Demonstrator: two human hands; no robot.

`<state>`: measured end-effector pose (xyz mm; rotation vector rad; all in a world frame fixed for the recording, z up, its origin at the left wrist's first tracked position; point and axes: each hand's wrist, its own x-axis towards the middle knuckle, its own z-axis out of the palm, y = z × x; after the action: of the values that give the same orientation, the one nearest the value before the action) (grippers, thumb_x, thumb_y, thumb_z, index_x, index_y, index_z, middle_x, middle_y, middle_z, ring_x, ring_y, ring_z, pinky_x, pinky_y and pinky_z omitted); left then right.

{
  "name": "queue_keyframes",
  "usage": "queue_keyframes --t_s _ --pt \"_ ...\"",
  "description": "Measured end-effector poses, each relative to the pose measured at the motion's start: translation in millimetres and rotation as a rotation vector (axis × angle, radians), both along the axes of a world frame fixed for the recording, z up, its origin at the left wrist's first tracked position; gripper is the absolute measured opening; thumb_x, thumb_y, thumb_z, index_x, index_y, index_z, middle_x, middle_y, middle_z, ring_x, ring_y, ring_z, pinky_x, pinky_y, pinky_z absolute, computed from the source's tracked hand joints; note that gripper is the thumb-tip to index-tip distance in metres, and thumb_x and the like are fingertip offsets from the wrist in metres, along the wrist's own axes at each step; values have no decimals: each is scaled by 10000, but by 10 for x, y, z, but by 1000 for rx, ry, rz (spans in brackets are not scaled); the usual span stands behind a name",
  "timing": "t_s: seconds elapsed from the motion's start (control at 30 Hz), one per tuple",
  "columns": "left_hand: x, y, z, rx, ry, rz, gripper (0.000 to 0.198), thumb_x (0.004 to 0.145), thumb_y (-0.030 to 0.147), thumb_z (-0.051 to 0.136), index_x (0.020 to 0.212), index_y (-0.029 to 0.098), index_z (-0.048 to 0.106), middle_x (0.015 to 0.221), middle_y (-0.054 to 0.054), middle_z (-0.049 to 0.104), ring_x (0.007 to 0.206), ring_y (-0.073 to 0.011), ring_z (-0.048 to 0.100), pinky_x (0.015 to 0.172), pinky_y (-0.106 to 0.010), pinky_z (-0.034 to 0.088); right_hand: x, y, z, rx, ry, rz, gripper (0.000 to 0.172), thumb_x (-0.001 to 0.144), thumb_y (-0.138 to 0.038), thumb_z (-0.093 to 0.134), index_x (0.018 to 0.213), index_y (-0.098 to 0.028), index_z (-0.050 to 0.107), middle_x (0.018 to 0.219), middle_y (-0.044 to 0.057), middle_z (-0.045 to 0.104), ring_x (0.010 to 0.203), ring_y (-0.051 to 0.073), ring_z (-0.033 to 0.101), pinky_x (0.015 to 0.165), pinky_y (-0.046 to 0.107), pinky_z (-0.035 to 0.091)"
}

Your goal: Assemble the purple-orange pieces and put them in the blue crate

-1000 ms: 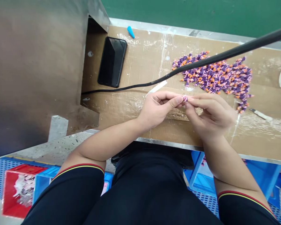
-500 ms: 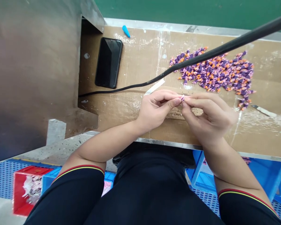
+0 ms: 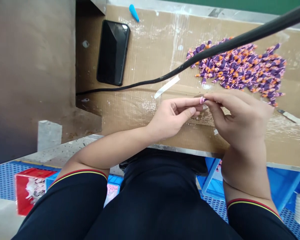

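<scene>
A small pink and purple piece [image 3: 202, 100] is pinched between the thumb and forefinger of my right hand [image 3: 242, 116]. The forefinger of my left hand [image 3: 175, 115] reaches to the piece and touches its left side, while the left thumb is apart from that finger. Beyond my right hand lies a pile of small purple, pink and orange figures [image 3: 240, 68] on the cardboard-covered table [image 3: 150, 43]. A white strip [image 3: 167, 87] lies just beyond my left hand.
A black cable [image 3: 175, 71] crosses over the table and pile. A black phone [image 3: 113, 53] and blue cone [image 3: 134, 13] lie at the left, beside a metal housing [image 3: 32, 66]. A knife [image 3: 291, 116] lies at the right. Below stand a red bin [image 3: 22, 193] and blue bins [image 3: 215, 186].
My left thumb has come away from the piece, which now sits in my right fingertips. Both hands have shifted right in the view, and the view itself has moved.
</scene>
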<state>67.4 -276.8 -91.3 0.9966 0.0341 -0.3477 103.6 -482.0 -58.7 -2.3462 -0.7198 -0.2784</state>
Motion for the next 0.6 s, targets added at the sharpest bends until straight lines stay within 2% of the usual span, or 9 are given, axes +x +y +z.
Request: queue_keyframes --t_s 0.2,0.33,0.43,0.6 --pt "-96 11 132 -33 62 -31 325 877 292 968 1185 240 877 1275 -104 850 1296 -340 804 1139 -490 688 -45 -26 160 -165 -131 88 328 1098 -178 677 1342 -367 789 1232 30 855 1052 262 801 923 426 642" --pt "-116 35 187 -17 44 -10 288 886 242 938 1168 220 881 1245 -94 857 1274 -330 813 1141 -485 688 -77 44 267 -215 -213 81 243 1081 -150 700 1248 -301 793 1066 40 857 994 272 764 849 429 594" --pt "-112 43 186 -17 55 -26 258 901 206 904 1158 212 882 1230 -89 859 1259 -312 817 1152 -475 681 -78 55 269 -220 -213 39 188 1082 -191 705 1204 -310 784 948 36 815 951 285 746 826 445 583" --pt "-99 45 162 -27 82 -43 251 893 214 902 1143 202 881 1186 -91 868 1218 -293 827 1114 -447 689 -82 2 232 -210 -157 30 306 1080 -242 711 1352 -373 756 992 46 796 997 303 728 899 466 601"
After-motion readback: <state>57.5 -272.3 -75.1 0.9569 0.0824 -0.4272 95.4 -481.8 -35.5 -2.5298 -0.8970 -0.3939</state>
